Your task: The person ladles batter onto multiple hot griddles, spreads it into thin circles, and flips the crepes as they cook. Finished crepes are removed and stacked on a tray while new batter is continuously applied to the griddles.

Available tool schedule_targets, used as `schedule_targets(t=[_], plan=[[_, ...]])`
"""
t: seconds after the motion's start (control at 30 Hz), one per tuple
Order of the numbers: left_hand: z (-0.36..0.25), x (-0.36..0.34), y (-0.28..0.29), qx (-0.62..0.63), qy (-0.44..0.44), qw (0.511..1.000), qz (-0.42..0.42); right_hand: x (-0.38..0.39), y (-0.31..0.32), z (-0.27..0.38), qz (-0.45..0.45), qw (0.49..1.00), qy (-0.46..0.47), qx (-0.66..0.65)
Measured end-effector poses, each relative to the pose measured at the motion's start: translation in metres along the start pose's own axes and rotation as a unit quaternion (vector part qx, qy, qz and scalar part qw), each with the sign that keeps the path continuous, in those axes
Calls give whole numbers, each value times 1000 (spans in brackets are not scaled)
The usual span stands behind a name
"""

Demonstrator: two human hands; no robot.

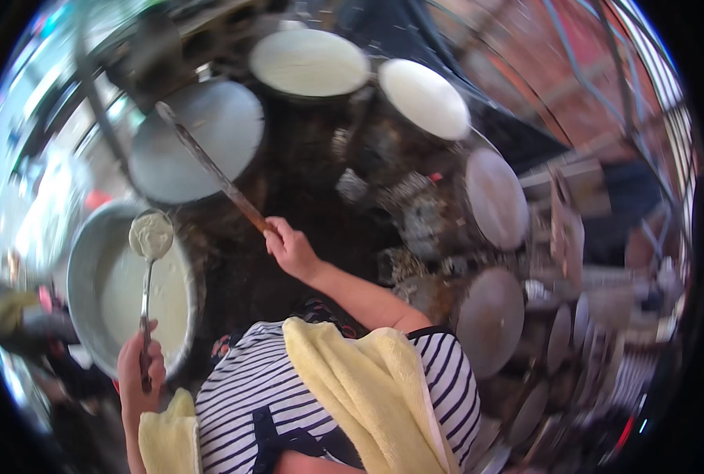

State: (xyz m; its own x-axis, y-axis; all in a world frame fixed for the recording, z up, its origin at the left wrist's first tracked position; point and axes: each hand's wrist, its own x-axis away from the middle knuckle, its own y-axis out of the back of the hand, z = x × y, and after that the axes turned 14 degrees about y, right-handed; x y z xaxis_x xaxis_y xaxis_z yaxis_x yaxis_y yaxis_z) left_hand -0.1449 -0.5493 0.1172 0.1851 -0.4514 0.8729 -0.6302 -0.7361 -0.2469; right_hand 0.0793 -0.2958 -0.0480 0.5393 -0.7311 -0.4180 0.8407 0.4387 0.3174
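Note:
My left hand (141,365) is wrapped around the handle of a ladle (151,235), whose bowl is heaped with pale, creamy batter. The ladle is over a large round basin (75,276) that holds more of the same pale batter. In my right hand (291,248) is a long, worn wooden stick (218,178). Its far end reaches over a wide grey round pan (233,118); I cannot tell whether it touches the surface.
Around a dark, sooty stove area stand two pale round pans (308,63) (423,99) at the back. Two duller round plates (496,199) (490,324) are on the right. A dark sheet (518,134) hangs behind. A yellow towel (368,387) drapes over my striped top.

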Motion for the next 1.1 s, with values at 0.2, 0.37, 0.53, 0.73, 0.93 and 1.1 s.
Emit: schedule_targets(t=[0.2,0.37,0.53,0.73,0.93,1.1], plan=[[-47,-16,-152,-253,19,957,138,81,98,-18,-301,909,-249,-146],[-40,-71,-334,-399,55,871,282,135,190,-50,-507,831,-182,-142],[11,-107,-527,-461,179,746,445,175,265,-32,-660,722,-169,-120],[111,-119,-698,-577,187,619,499,199,306,-47,-740,639,-193,-83],[194,-174,-779,-676,147,517,504,171,325,-71,-788,569,-232,-26],[234,-218,-802,-748,-17,397,531,132,339,-98,-813,512,-272,48]])
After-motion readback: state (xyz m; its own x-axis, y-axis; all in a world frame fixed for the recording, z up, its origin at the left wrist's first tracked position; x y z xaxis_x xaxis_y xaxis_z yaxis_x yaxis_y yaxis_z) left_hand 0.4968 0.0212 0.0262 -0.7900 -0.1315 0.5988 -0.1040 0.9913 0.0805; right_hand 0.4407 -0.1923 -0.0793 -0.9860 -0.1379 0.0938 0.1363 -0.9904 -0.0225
